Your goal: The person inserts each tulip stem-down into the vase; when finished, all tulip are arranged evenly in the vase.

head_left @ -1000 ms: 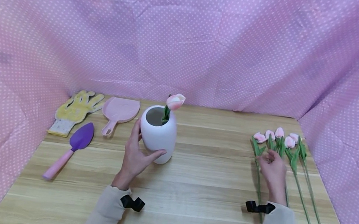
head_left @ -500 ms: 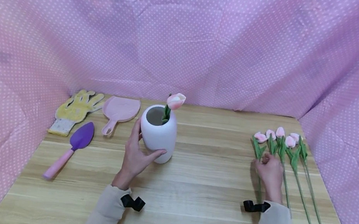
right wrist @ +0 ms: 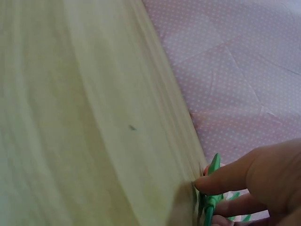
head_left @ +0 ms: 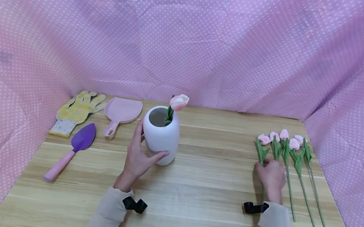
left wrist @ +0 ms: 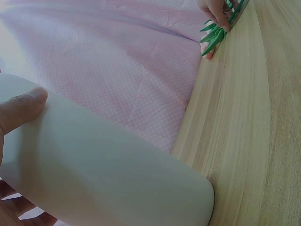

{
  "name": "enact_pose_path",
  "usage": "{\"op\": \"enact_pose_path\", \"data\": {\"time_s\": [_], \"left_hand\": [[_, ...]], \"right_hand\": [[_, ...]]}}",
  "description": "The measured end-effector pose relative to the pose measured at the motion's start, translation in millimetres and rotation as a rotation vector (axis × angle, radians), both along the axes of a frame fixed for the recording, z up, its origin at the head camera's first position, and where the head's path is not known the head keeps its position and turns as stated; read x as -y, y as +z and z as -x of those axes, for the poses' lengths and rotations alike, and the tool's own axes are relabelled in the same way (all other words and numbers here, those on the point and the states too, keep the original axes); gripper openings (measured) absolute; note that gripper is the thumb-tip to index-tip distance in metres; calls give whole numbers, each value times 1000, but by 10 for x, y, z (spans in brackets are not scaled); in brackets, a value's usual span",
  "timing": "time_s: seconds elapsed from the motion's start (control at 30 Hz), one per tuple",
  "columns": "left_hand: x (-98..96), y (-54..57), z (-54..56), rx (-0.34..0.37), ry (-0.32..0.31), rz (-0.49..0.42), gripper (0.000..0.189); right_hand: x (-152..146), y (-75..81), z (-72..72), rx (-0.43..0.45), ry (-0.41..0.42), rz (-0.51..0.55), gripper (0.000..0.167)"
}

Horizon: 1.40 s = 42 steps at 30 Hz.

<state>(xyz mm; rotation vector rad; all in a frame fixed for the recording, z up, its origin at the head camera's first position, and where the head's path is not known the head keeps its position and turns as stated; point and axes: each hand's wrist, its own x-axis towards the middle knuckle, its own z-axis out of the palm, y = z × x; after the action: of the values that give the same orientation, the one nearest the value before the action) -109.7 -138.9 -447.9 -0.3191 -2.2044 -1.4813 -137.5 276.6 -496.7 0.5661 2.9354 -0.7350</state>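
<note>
- Sliding lower, the right hand (head_left: 270, 176) now pinches the leftmost lying tulip (head_left: 262, 152), pink-headed, green-stemmed; its grasp seems secured.
- At its nine o'clock, the left hand (head_left: 137, 158) grips a white ovoid vase (head_left: 163, 139).

Free passage over tabletop (head_left: 207, 181) between vase (head_left: 161, 139) and tulips (head_left: 285, 150), curtain (head_left: 193, 44) behind

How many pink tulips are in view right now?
6: one tulip in the white vase, five at the table's right: leftmost tulip pinched by the right hand, then second tulip, third tulip, fourth tulip, rightmost tulip. Any fully inside the vase would be hidden.
</note>
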Motion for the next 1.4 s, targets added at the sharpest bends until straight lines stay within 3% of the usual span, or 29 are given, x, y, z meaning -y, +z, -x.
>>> {"op": "enact_pose_path", "data": {"time_s": [0.3, 0.83, 1.1, 1.4], "left_hand": [[-6, 9, -2, 7, 1, -1, 115], [-18, 20, 8, 11, 6, 7, 115], [-19, 15, 5, -4, 11, 19, 117], [-7, 14, -3, 8, 8, 11, 116]], "right_hand": [[51, 33, 3, 46, -34, -9, 38], [-7, 42, -32, -59, -7, 71, 33], [-6, 52, -31, -70, -36, 142, 32], [-12, 178, -17, -117, -47, 283, 30]]}}
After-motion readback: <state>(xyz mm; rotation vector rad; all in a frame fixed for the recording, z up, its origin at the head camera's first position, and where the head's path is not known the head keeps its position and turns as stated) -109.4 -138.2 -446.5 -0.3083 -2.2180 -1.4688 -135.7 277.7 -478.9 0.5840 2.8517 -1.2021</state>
